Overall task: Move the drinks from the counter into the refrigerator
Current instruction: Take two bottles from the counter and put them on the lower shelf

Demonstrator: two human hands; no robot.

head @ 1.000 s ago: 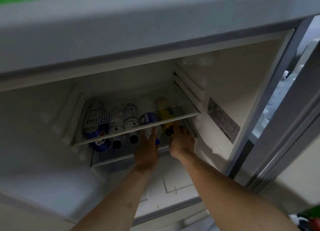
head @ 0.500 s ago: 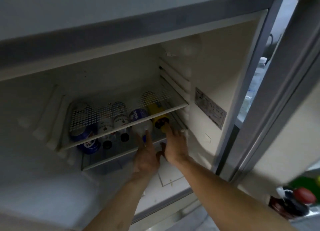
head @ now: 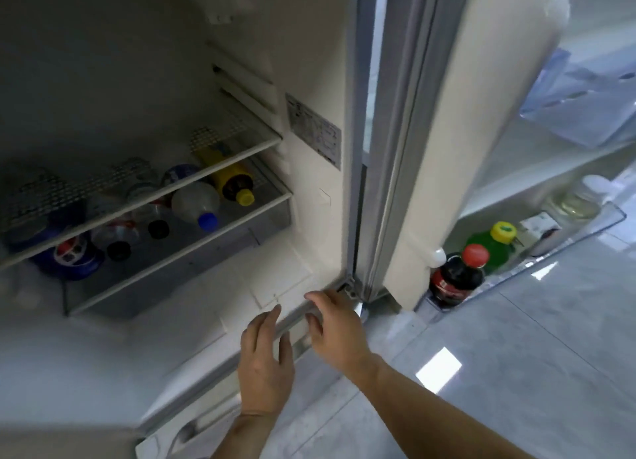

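Nearest, the left hand [head: 266,365] and right hand [head: 335,324] hover spread and empty at the fridge sill [head: 292,321]. Beyond, bottles [head: 196,202] lie in the drawer [head: 192,252]: probably heavy, slick, best gripped mid-body.

Two bare forearms, no sleeves, no watch or rings; left hand [head: 265,365] and right hand [head: 335,324] ungloved.

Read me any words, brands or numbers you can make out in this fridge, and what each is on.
No text can be read.
Sticker on the inner wall: print too small.
Red label on the dark cola bottle: blurred.
Blue can: logo only, no legible words.
Yellow bottle: nothing legible.
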